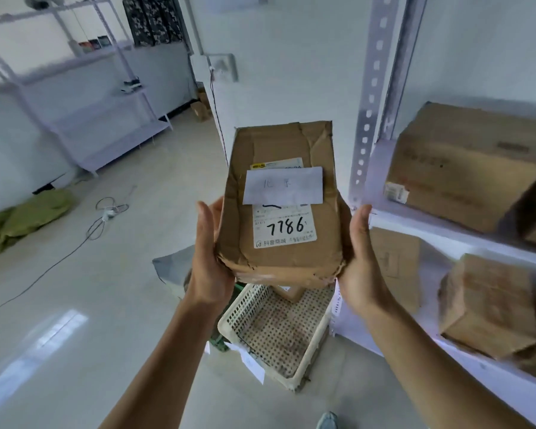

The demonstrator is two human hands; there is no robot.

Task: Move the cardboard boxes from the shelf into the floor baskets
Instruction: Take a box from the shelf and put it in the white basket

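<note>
2 hands up front, 1 box btwn them: L hand (209, 261) and R hand (361, 261) clamp the lower corners of the held cardboard box (279, 261), thumbs on the near face, fingers hidden behind it. The box is crumpled, w/ 2 paper labels, one marked 7786, and is in the air, off the shelf. Directly under the hands: 1 white basket (248, 301) on the floor w/ 1 small box (287, 292) inside at its far end. Just left of L wrist: 1 grey bag (174, 264). Right of R hand, the shelf (440, 230): 1 big box (464, 168) on the upper tier; below it 1 flat box (396, 261) just behind R hand and 1 squarish box (489, 308); more corners at frame edge, can't count. Far left of L hand: 1 green cloth (28, 215), 1 cable (106, 215), 1 white rack (84, 97).
</note>
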